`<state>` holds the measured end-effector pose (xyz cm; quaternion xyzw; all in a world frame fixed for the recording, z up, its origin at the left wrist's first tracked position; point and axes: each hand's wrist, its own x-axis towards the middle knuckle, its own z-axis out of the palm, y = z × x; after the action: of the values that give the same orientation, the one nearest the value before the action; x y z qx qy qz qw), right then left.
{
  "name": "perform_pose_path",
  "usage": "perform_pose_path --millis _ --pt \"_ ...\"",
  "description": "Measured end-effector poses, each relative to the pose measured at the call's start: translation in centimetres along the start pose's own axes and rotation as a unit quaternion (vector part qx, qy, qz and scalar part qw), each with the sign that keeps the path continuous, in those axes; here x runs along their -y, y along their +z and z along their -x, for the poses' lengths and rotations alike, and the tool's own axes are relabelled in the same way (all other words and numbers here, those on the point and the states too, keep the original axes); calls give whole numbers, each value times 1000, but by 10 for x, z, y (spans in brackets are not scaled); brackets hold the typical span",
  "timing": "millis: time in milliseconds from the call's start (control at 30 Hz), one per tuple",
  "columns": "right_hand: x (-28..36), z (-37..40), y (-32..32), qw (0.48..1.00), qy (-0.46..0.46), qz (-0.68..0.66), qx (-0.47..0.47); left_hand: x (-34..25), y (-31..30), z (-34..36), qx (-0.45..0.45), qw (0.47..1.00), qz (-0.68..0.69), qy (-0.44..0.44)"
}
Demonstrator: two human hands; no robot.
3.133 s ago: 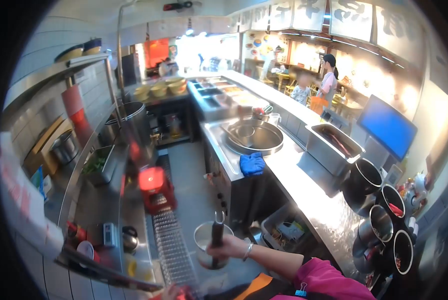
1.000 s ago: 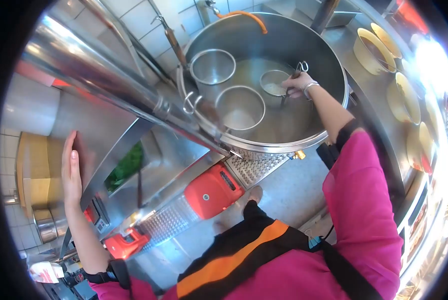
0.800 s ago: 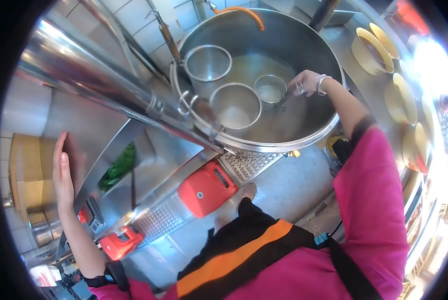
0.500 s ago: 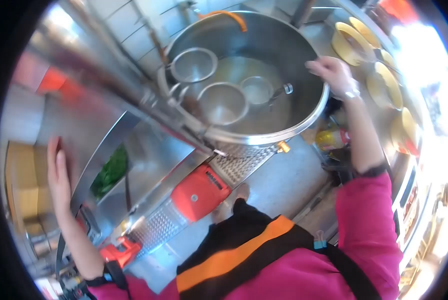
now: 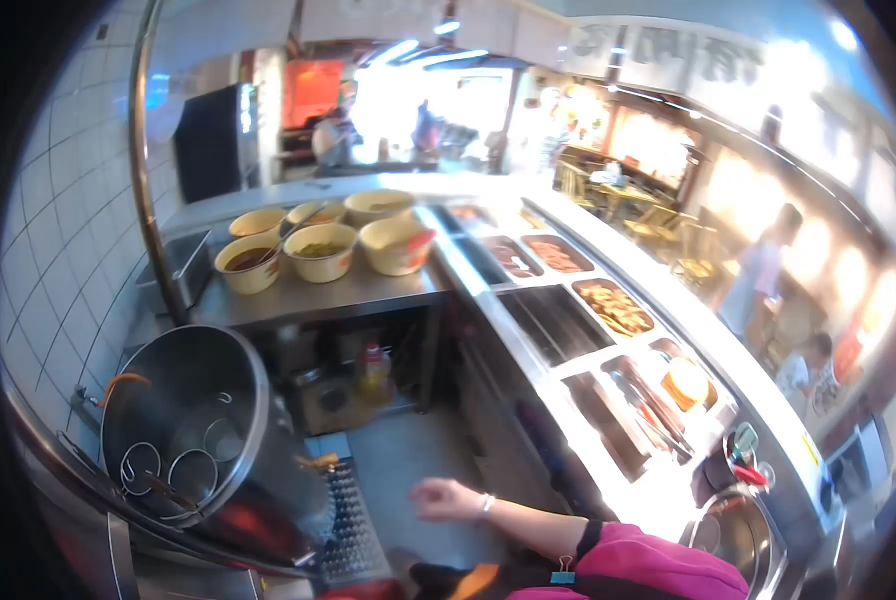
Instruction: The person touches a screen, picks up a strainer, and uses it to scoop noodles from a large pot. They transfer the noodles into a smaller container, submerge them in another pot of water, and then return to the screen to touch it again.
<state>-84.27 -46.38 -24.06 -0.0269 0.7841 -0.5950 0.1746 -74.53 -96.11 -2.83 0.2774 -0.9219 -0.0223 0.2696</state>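
My right hand (image 5: 448,500), with a pale bracelet at the wrist, is held over the floor with loosely bent fingers and nothing in it. To its left stands the large steel pot (image 5: 268,420), apart from the hand. Inside the pot hang wire-rimmed strainers (image 5: 194,474), and an orange hook or handle (image 5: 123,380) lies over its rim. A perforated metal strip (image 5: 353,530) runs along the floor between pot and hand. My left hand is out of view.
Several cream tubs (image 5: 321,252) of sauces and toppings stand on the steel counter (image 5: 308,297). Along the right runs a serving counter with food trays (image 5: 613,305). A steel bowl (image 5: 738,535) sits at lower right. People (image 5: 758,270) are beyond the counter.
My view has swung up and right, from the pot and floor to the serving counter. My right hand has left the pot's rim area; my left hand has gone out of view.
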Motion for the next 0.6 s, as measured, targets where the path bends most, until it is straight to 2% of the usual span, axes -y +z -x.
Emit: perform_pose_path --millis 67,133,200,233,267,300,333,367,400,467,500,533,567,600 --pt "-27 62 6 999 20 26 -8 -1 -6 3 4 998 -54 32" --pt "-50 117 17 994 55 93 -12 5 -6 10 -7 996 -28 82" --pt "-46 168 34 983 182 5 -29 12 -1 6 -18 991 -8 133" --pt "-55 187 46 979 176 -78 -63 22 11 -1 -34 990 -1 137" --pt "-62 207 54 978 177 -84 -71 20 8 3 -51 989 4 141" --pt "-68 225 61 973 176 -122 -85 17 4 7 -118 978 -8 171" --pt "-73 243 66 967 172 -159 -99 11 2 17 -121 976 -4 182" --pt "-67 261 68 965 168 -168 -107 1 -1 30 -145 944 187 229" --pt "-52 280 72 962 163 -173 -132 -12 -3 44 -159 875 369 271" --pt "-38 315 82 956 136 -183 -184 -47 -6 108 19 750 584 311" --pt "-43 327 87 950 130 -190 -209 -60 19 141 165 678 654 294" --pt "-47 340 93 942 123 -200 -240 -79 42 181 182 670 649 313" --pt "-44 355 97 944 124 -190 -241 -100 60 227 409 553 681 252" --pt "-40 368 100 942 123 -184 -252 -112 62 265 617 402 652 178"
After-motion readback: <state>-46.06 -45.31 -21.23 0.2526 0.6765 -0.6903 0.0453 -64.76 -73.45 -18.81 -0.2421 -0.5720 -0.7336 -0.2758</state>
